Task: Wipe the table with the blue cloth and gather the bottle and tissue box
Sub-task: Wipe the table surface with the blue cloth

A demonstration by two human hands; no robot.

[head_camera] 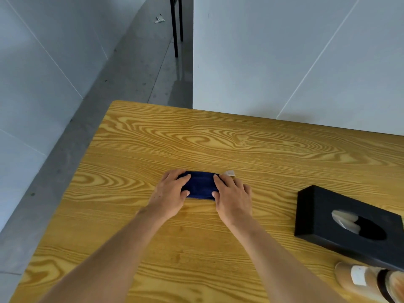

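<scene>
Near the middle of the wooden tabletop (240,145) lies the blue cloth (200,185), folded into a small, thick, dark navy pad, longer from left to right than from near to far. A pale tag (229,172) sticks out at its far right corner. Both hands rest on it: the left hand (171,194) covers the left end, with its fingers laid over the top and its thumb at the near edge, and the right hand (232,197) covers the right end in the same manner. The fingers of both hands bend lightly over the fold, pressing down on the cloth rather than lifting it, and only the middle strip of fabric shows between them. Both bare forearms reach in from the near edge.

To the right, well apart from the cloth, the tissue box (347,228) lies flat on the tabletop; it is black, with an oval opening on top through which a bit of pale tissue (345,219) shows. Just beside its near right corner lies the bottle (367,281), on its side, beige with a white label and a dark band, partly cut off by the picture's edge.

The tabletop has a yellow-brown grain with strong swirls. Beyond its far edge stand white wall panels (284,51), a grey floor (135,73) and two thin black legs (176,29) of some furniture
</scene>
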